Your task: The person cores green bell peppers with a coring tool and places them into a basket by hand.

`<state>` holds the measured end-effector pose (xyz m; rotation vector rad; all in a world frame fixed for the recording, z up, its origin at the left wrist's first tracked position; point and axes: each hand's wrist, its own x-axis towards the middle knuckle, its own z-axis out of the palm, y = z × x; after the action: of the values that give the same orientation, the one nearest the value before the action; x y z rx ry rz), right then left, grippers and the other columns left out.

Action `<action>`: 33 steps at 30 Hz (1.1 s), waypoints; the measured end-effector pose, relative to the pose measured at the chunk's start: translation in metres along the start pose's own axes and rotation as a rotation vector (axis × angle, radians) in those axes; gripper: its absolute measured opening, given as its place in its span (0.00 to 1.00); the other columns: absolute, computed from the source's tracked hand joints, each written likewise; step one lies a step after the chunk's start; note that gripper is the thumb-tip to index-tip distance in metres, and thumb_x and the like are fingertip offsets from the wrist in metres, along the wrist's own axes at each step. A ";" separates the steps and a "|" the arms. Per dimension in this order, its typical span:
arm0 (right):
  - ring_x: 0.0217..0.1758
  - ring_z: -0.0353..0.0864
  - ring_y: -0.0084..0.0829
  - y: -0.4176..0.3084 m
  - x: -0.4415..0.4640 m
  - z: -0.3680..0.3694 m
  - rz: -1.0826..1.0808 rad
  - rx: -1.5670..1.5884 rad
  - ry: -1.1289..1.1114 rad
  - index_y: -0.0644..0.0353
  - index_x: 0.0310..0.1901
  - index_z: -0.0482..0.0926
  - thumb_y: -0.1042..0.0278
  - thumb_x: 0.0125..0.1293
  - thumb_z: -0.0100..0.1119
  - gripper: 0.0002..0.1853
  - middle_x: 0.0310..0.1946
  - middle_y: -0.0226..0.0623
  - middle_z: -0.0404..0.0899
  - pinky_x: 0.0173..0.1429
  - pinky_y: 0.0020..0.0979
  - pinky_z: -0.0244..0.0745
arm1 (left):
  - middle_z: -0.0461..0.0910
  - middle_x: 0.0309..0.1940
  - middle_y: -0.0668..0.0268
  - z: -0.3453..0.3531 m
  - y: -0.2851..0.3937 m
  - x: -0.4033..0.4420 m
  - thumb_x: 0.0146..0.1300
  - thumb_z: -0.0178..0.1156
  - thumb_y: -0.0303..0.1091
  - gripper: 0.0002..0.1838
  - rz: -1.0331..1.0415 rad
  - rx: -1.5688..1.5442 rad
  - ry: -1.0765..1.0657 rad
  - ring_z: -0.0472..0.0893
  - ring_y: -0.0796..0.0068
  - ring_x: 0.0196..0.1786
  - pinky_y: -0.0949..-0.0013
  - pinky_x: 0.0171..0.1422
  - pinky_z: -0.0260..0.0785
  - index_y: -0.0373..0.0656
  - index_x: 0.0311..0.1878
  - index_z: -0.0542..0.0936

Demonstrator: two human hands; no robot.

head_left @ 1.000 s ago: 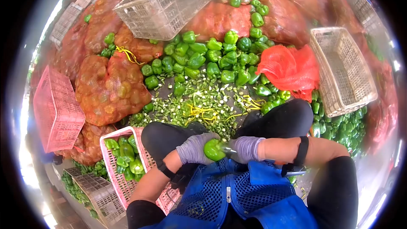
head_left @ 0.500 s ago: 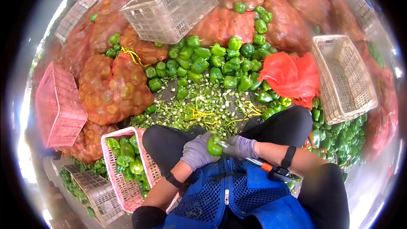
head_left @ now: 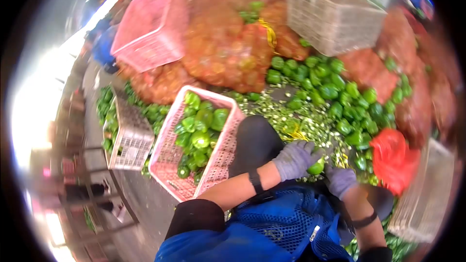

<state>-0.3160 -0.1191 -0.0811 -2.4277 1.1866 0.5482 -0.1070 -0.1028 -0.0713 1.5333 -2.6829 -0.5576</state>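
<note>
One grey-gloved left hand (head_left: 294, 160) pinches one glossy green bell pepper (head_left: 316, 167) above the lap, one grey-gloved right hand (head_left: 341, 181) curling close by, its grip unclear, near one pink plastic crate (head_left: 221, 165).

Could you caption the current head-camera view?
Gloved left hand holding a green pepper, right hand close by, near scattered trimmings and a pink crate of peppers.

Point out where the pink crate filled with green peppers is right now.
In the head view, the pink crate sits on the person's left, between their left knee and a paler crate.
</note>
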 end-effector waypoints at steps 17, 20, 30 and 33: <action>0.42 0.79 0.56 0.040 -0.002 0.004 0.333 0.607 0.334 0.62 0.45 0.76 0.60 0.59 0.64 0.17 0.36 0.56 0.80 0.45 0.45 0.74 | 0.73 0.58 0.41 0.113 -0.257 -0.189 0.49 0.71 0.52 0.46 -1.204 -0.258 0.794 0.73 0.48 0.60 0.58 0.66 0.65 0.31 0.65 0.66; 0.43 0.79 0.56 0.057 0.006 0.019 0.337 0.678 0.343 0.63 0.47 0.75 0.60 0.60 0.63 0.18 0.37 0.56 0.80 0.46 0.44 0.74 | 0.70 0.61 0.39 0.163 -0.287 -0.189 0.54 0.68 0.52 0.43 -1.189 -0.312 0.717 0.67 0.46 0.66 0.57 0.71 0.59 0.30 0.65 0.66; 0.39 0.79 0.37 0.116 0.043 0.028 0.338 1.122 0.545 0.66 0.54 0.73 0.62 0.61 0.63 0.23 0.38 0.43 0.80 0.44 0.35 0.74 | 0.79 0.54 0.51 -0.030 -0.233 -0.037 0.54 0.66 0.53 0.37 -0.839 -0.162 0.136 0.79 0.54 0.56 0.59 0.61 0.70 0.44 0.64 0.71; 0.29 0.71 0.20 0.130 0.062 0.005 0.427 1.335 0.493 0.66 0.52 0.72 0.62 0.63 0.62 0.20 0.29 0.29 0.75 0.32 0.27 0.71 | 0.75 0.59 0.50 -0.047 -0.199 0.089 0.52 0.68 0.51 0.40 -0.512 -0.150 0.006 0.75 0.55 0.61 0.59 0.65 0.67 0.40 0.65 0.69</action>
<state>-0.3861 -0.2311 -0.1375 -1.1488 1.5276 -0.6438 0.0208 -0.2832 -0.1033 2.1682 -2.1674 -0.7352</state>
